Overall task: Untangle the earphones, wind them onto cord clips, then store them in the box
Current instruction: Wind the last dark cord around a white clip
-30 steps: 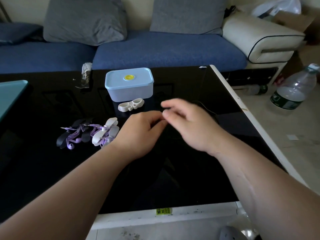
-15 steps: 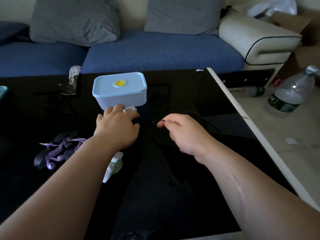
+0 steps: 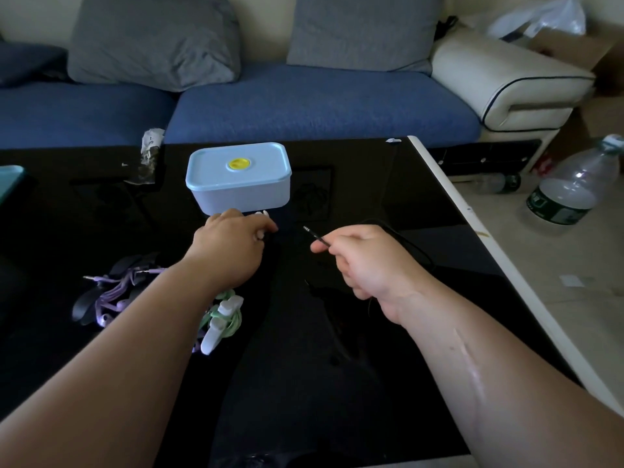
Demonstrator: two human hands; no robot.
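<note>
Fingertips of the right hand (image 3: 364,261) pinch a thin black earphone cord (image 3: 317,236) just behind its metal plug, which points toward the far left; the other fingers are curled into the palm. The rest of the cord loops behind the hand toward the right edge of the glossy black table (image 3: 304,383).

The left hand (image 3: 233,244) has its fingers bent over a white plastic cord clip (image 3: 262,214), which touches the near side of the pale blue lidded plastic box (image 3: 238,177). The box stands closed near the middle of the far edge.

Toward the left edge lie tangled purple earphones (image 3: 114,288). Beside them, green earphones wound on a white clip (image 3: 223,315) sit partly under the left forearm.
</note>
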